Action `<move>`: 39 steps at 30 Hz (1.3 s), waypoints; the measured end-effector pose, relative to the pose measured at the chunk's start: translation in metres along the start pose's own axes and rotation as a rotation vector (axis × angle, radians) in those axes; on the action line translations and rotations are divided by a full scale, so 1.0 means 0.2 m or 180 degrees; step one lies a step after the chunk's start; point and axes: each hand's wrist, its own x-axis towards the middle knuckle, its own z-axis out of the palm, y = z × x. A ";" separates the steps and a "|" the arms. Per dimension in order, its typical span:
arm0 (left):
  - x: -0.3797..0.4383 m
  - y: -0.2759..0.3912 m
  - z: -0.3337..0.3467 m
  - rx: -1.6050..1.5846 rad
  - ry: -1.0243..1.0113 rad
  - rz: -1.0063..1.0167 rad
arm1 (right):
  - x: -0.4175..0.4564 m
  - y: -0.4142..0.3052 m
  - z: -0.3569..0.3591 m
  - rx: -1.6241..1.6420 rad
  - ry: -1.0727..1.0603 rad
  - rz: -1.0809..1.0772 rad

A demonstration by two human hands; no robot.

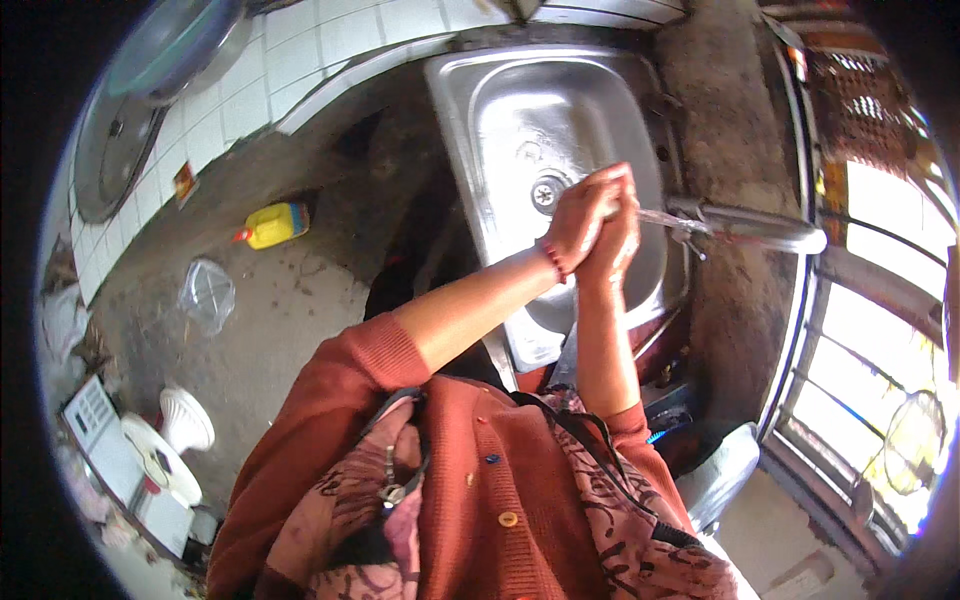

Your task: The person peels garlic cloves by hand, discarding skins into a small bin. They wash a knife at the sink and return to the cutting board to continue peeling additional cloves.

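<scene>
My left hand (pixel 579 223), with a red beaded bracelet (pixel 555 261) at its wrist, lies against my right hand (pixel 611 244) over the stainless steel sink (pixel 454 112). Both hands look wet, and their fingers point away from me. Whatever is between the palms is hidden. From the metal faucet (pixel 780 231) at the right, a stream of water (pixel 660 217) runs onto the fingers of my right hand. Just left of the fingers, the drain strainer (pixel 544 195) shows in the basin floor.
A yellow bottle (pixel 270 226) with a red cap lies on the concrete floor (pixel 292 300), near a clear plastic bag (pixel 208 294). White tiles (pixel 292 67) edge a raised counter at upper left, where a plastic basin (pixel 180 45) stands. A barred window (pixel 847 322) is at right.
</scene>
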 end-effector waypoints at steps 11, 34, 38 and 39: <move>0.06 -0.30 -0.27 -0.2866 -0.0898 -0.1695 | -0.12 0.05 -0.03 -0.2078 0.0566 -0.1631; 0.22 0.04 -0.45 -0.0345 0.0050 -0.2738 | -0.30 -0.24 -0.55 -0.3064 0.0018 -0.2037; 0.24 0.05 -0.49 -0.0039 0.0032 -0.3012 | -0.68 0.27 -0.63 -0.3709 0.1224 -0.2113; 0.24 0.05 -0.49 0.0021 -0.0059 -0.3097 | -0.82 0.41 -0.68 -0.3943 0.1573 -0.1659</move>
